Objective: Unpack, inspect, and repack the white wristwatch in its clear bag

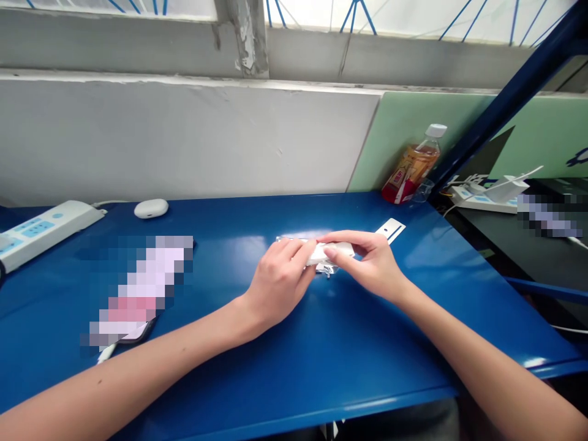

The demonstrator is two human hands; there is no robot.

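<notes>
Both hands meet over the blue tabletop (321, 367): left hand (278, 282) and right hand (372, 263) each close their grip on a small white packet (331, 252).

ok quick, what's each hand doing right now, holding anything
Left hand: fingers closed on the left end of the small white packet.
Right hand: fingers pinching the same packet's right end, just above the blue table.

Blue table (285, 367) below grey wall (184, 141)
</notes>
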